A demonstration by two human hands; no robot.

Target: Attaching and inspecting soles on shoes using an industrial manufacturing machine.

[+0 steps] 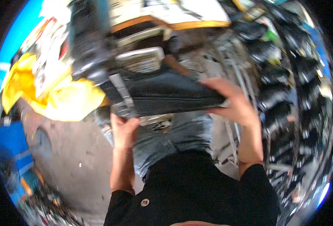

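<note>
A long black leather-like piece (166, 92) stretches between my hands, broad at the left and narrowing to the right. Its exact kind is blurred. My right hand (234, 100) grips the narrow right end, thumb on one side and fingers on the other. At its lower left corner my left hand (124, 128) is closed, fingers bent around the edge beside a grey metal part (122, 90). That metal part belongs to, or rests against, a dark upright machine (89, 45) at the far left of the piece. Motion smears the left fingertips.
Yellow cloth or plastic sheet (68, 100) hangs at the left. A blue box-like object (12, 147) stands lower left. Along the right runs a rack (287, 90) with several glossy black shoe-like items. A white-topped table with a wooden edge (200, 25) lies ahead.
</note>
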